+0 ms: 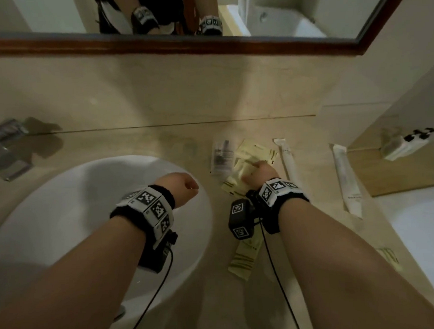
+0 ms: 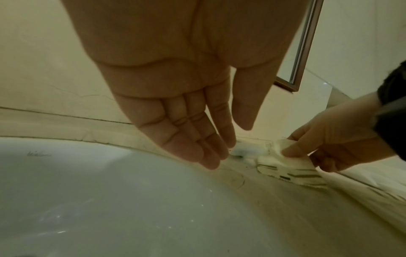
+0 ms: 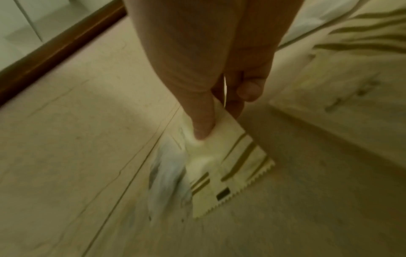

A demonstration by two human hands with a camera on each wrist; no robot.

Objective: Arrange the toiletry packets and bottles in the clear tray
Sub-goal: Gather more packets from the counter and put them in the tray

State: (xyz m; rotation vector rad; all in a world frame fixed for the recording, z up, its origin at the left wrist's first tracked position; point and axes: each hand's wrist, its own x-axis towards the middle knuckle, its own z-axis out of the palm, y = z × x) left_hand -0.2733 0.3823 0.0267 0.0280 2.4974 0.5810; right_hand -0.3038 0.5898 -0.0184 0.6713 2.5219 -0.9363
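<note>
My right hand (image 1: 257,170) pinches a cream packet with olive stripes (image 3: 219,161) between thumb and fingers, low over the counter. The packet comes from a small heap of cream packets (image 1: 254,151). A clear packet with dark print (image 1: 220,156) lies just left of it and shows blurred in the right wrist view as the clear packet (image 3: 169,175). My left hand (image 2: 228,144) hovers over the sink's right rim (image 1: 208,214) with straight fingers and holds nothing. I cannot make out a clear tray or bottles in any view.
Two long white wrapped items (image 1: 288,161) (image 1: 347,178) lie right of the heap. Another cream packet (image 1: 245,260) sits under my right wrist. A tap (image 1: 6,148) stands far left, a white cloth (image 1: 427,219) at the right, and a wood-framed mirror (image 1: 181,45) behind.
</note>
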